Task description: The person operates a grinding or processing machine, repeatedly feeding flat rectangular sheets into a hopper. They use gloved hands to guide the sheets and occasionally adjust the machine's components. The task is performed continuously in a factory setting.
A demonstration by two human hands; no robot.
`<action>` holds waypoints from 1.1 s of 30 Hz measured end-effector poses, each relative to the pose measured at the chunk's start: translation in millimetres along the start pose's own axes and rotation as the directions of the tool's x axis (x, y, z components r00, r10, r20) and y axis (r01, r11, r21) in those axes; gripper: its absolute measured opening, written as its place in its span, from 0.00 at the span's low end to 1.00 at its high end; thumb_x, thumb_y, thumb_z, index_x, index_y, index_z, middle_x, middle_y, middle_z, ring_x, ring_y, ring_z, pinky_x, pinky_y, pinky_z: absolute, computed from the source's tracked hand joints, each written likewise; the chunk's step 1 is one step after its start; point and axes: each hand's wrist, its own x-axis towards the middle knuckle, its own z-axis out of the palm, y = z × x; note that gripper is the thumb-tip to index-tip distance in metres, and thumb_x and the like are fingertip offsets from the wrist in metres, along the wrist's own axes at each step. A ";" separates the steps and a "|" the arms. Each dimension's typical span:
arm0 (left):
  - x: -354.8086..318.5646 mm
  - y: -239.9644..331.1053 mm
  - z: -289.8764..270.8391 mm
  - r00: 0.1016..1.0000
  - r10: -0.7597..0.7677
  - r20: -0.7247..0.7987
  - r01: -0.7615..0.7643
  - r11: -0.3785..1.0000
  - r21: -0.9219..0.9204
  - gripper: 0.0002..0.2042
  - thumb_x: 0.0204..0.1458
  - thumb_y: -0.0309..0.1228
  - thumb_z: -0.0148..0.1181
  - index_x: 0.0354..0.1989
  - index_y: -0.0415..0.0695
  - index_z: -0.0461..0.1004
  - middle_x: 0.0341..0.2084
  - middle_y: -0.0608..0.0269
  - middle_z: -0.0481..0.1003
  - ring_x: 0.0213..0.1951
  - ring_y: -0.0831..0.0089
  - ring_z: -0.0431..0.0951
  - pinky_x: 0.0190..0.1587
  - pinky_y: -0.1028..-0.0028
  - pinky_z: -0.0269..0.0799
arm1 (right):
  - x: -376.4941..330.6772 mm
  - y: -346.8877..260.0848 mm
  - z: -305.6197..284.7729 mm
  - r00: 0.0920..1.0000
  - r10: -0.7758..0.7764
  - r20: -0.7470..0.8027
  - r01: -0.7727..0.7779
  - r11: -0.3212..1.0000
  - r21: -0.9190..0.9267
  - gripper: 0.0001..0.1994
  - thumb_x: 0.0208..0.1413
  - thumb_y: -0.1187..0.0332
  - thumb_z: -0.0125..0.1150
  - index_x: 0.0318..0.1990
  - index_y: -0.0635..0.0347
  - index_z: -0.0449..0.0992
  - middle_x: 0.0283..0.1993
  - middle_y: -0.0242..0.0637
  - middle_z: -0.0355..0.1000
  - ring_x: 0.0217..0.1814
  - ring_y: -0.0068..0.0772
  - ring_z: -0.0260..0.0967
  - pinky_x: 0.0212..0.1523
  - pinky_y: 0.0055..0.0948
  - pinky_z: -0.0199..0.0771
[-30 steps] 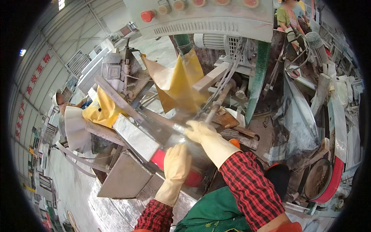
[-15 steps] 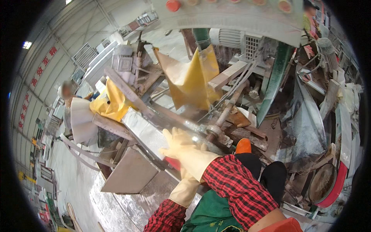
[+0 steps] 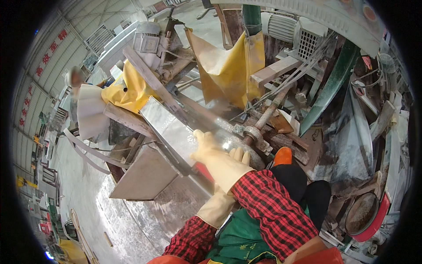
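Both hands wear cream rubber gloves over red plaid sleeves. My right hand (image 3: 205, 148) lies flat, fingers spread, on a wet grey stone slab (image 3: 173, 127) that slopes across the machine bed. My left forearm runs up under the right arm. Only the fingertips of my left hand (image 3: 239, 155) show, close to a metal collar (image 3: 255, 134) on a rusty shaft (image 3: 270, 110). Its grip is hidden.
A yellow sheet (image 3: 228, 66) hangs behind the slab, and a yellow cloth (image 3: 127, 92) lies at the left. Another person in white (image 3: 88, 110) stands far left. A metal chute (image 3: 145, 176) sits below the slab, a motor (image 3: 285, 26) at the top, a red-rimmed basin (image 3: 365, 215) lower right.
My right arm has crossed over the left and its hand slid left onto the slab. My left hand has drawn in beneath it. The view has tilted down.
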 end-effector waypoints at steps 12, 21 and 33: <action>-13.6 10.2 2.5 0.996 -0.069 0.048 0.074 0.992 -0.099 0.24 0.62 0.37 0.49 0.66 0.45 0.63 0.64 0.51 0.63 0.66 0.57 0.62 0.67 0.58 0.57 | 30.0 22.4 -18.5 0.995 -0.044 0.085 0.038 0.997 0.061 0.31 0.52 0.51 0.67 0.62 0.54 0.73 0.60 0.55 0.73 0.62 0.55 0.72 0.62 0.46 0.71; 4.4 3.0 7.4 0.980 -0.191 0.056 0.199 0.933 -0.300 0.22 0.60 0.38 0.53 0.60 0.41 0.69 0.57 0.49 0.71 0.59 0.55 0.70 0.62 0.56 0.62 | -34.5 5.6 -79.8 0.988 -0.156 -0.023 0.155 0.988 -0.012 0.19 0.66 0.56 0.51 0.60 0.52 0.71 0.59 0.51 0.74 0.61 0.53 0.72 0.60 0.47 0.71; 8.1 71.0 -27.8 0.990 0.122 0.068 -0.136 0.956 0.259 0.28 0.53 0.41 0.59 0.60 0.37 0.69 0.61 0.38 0.67 0.63 0.42 0.65 0.68 0.49 0.54 | -175.3 198.2 -248.4 0.939 -0.208 -0.274 -0.008 0.783 -0.622 0.12 0.65 0.65 0.46 0.46 0.54 0.78 0.49 0.40 0.79 0.54 0.43 0.79 0.50 0.48 0.79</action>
